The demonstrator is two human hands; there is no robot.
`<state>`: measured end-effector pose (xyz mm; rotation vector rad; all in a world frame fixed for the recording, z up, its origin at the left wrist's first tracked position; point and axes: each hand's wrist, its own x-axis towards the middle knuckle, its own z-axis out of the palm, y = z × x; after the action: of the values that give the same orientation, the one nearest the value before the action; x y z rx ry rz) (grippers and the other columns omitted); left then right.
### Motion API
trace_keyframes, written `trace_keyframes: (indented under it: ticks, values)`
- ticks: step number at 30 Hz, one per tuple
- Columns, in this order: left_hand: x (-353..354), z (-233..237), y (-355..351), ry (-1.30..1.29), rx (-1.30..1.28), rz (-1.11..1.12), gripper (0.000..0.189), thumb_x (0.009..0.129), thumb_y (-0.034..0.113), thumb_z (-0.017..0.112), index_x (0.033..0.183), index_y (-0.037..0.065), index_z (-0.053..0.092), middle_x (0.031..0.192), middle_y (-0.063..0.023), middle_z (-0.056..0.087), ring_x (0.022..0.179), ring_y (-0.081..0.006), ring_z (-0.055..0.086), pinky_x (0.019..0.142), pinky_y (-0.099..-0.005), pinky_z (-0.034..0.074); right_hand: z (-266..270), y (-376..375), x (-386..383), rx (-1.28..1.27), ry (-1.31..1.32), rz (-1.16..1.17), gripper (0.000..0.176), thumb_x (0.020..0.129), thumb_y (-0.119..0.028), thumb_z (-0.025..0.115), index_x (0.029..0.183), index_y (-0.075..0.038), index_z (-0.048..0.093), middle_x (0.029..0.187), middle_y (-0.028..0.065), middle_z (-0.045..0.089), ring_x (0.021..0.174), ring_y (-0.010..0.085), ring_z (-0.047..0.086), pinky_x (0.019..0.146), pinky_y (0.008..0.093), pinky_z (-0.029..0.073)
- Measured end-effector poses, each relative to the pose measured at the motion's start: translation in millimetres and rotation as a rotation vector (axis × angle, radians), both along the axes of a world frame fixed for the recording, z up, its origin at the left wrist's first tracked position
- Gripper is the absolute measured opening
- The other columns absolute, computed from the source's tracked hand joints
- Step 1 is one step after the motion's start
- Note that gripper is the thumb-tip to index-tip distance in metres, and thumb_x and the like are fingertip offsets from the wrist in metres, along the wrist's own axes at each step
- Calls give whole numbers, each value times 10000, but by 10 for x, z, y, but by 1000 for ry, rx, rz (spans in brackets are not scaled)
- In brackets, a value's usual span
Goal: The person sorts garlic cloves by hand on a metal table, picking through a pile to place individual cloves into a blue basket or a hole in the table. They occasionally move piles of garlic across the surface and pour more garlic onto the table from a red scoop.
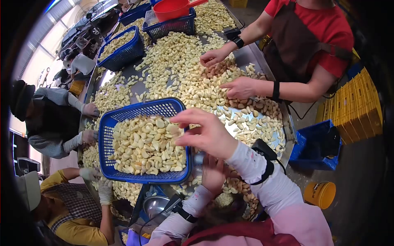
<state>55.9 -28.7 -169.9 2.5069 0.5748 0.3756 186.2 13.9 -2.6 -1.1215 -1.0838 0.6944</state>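
Note:
My right hand point(207, 133) is over the right side of a blue plastic basket point(143, 177) filled with peeled garlic cloves point(143, 143). Its thumb and fingers close around a pale garlic clove point(175, 130), slightly blurred. Lower down, my left hand point(213, 174) is beside the basket's right edge, partly in shadow beneath my right wrist. Its fingertips point up toward a shiny metal surface, and I cannot make out whether they hold anything. Loose cloves point(180, 84) cover the metal table around the basket.
Across the table a co-worker's two hands point(240, 87) are among the cloves. Gloved hands of two other people point(90, 108) work along the left edge. More blue baskets point(123, 49), a red scoop point(170, 9), a metal bowl point(156, 205), yellow crates point(353, 108) and a yellow bucket point(320, 194) stand around.

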Motion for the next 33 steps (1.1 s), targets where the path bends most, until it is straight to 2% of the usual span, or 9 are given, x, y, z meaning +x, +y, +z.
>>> trace_keyframes:
  ticks: [2,4,8,14,16,19,22,27,33]
  values:
    - [-27,-39,5,-11,-16,49,498,813,135,681,1280,24,548,1380,-282,389,1343,-475,329,1104,-536,302,-91,307,108,-28,69,33,248,802,8,723,1049,-1,710,945,59,649,893,123,645,724,251,542]
    - [-86,90,41,37,18,139,487,813,136,687,1273,43,559,1389,-281,380,1343,-475,330,1107,-530,302,-439,491,310,-195,-138,-335,190,798,-16,702,987,-24,723,950,109,665,859,187,660,741,298,537]
    - [-259,-87,82,18,-33,158,524,795,124,714,1285,48,544,1396,-285,372,1342,-510,314,1109,-542,294,-1671,590,148,-509,-775,-160,135,785,-77,635,877,-77,735,897,171,655,864,343,660,782,432,533]
    - [-256,-44,60,65,-67,166,620,766,130,739,1343,77,517,1412,-290,347,1343,-513,311,1107,-545,296,-1615,568,191,-467,-506,-255,176,779,-96,693,953,-68,707,856,109,679,747,261,669,694,367,545]
    - [-226,-29,52,62,-78,169,635,762,133,742,1351,83,510,1415,-289,345,1342,-513,311,1106,-545,296,-1264,614,269,-142,158,-539,147,832,-123,709,945,-28,711,840,60,693,698,137,642,652,297,535]
    - [-225,29,23,107,-53,179,657,762,139,743,1370,107,496,1410,-289,350,1342,-504,317,1102,-541,302,-506,706,378,11,476,-43,183,860,-137,720,982,-1,714,860,34,691,751,55,608,662,247,525]
    - [-241,27,45,66,-36,197,681,780,133,728,1399,57,452,1429,-304,325,1342,-505,315,1105,-524,300,-741,1099,633,4,209,-54,273,873,-188,686,1102,-40,701,867,56,709,786,151,665,724,307,549]
    - [-289,-86,99,-89,-220,323,744,858,115,637,1451,-114,250,1477,-342,270,1377,-486,274,1159,-462,206,-1753,1141,439,-393,-1174,-279,379,848,-321,632,1194,-173,675,1238,66,623,1280,330,479,1090,527,302]
    - [-309,8,126,-209,-384,375,692,914,118,556,1482,-91,221,1525,-287,262,1411,-426,268,1169,-426,199,-1503,-145,352,-572,-933,230,408,800,-394,672,1165,-214,678,1284,62,580,1219,317,478,1050,511,314]
